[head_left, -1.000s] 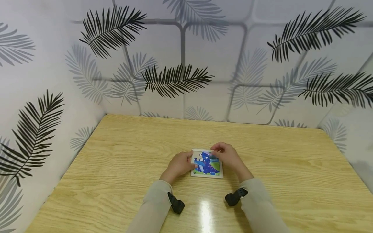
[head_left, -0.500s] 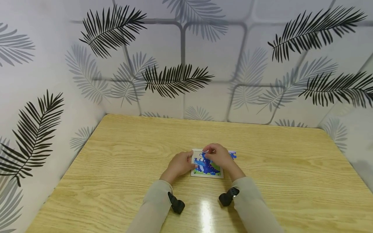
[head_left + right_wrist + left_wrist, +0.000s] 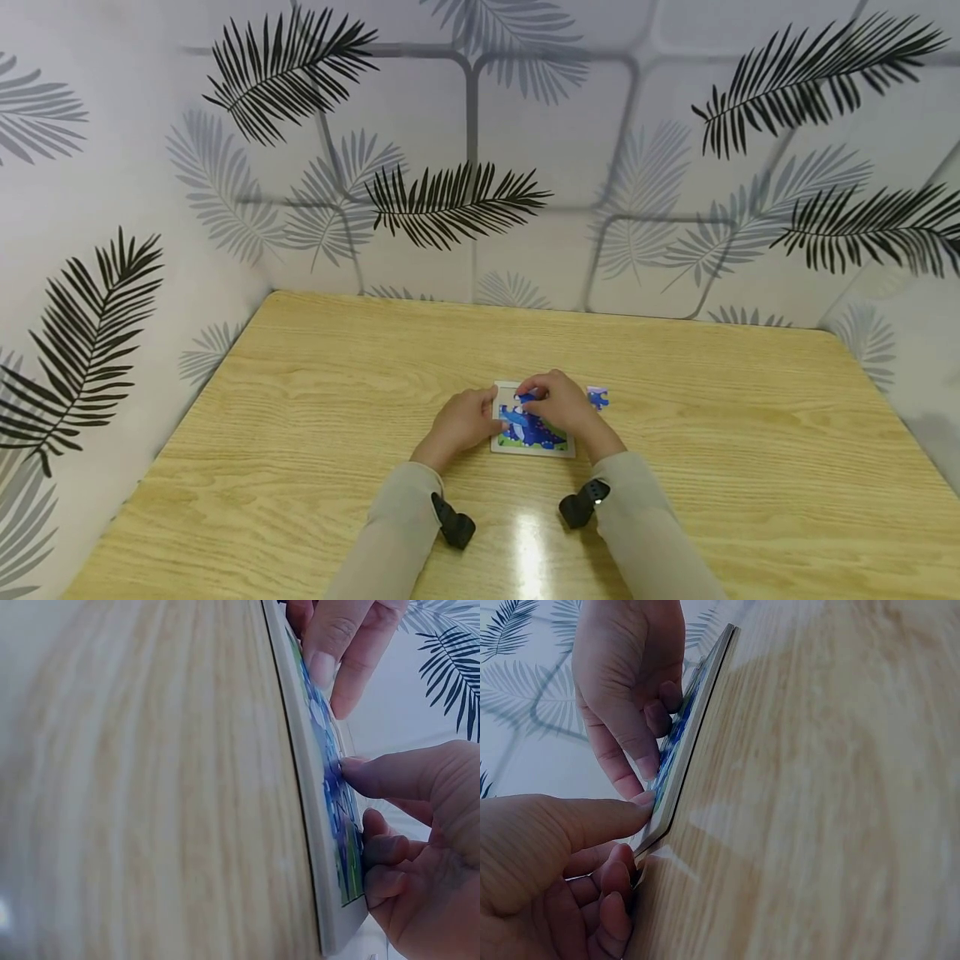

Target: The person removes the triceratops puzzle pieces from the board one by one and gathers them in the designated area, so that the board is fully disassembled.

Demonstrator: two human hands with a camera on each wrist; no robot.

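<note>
One puzzle (image 3: 536, 435) is lying partly beneath the right hand (image 3: 564, 404), hold unclear, left hand (image 3: 463, 419) gripping its edge, long axis seemingly running left-right, dinosaur (image 3: 551, 438) facing left.

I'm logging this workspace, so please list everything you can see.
Table: 1, light wood, under tray
Wallpaper: 1, pale with grey and black leaves, around the table
Puzzle tray: 1, pale-rimmed, between the hands
Picture pieces: count unclear, mostly blue, in tray
Loose piece: 1, blue and lilac, right of tray
Wrist cameras: 2, black, at the cuffs
Sleeves: 2, beige, both arms
Left hand: 1, bare, gripping tray's left edge
Right hand: 1, bare, fingers on the pieces
</note>
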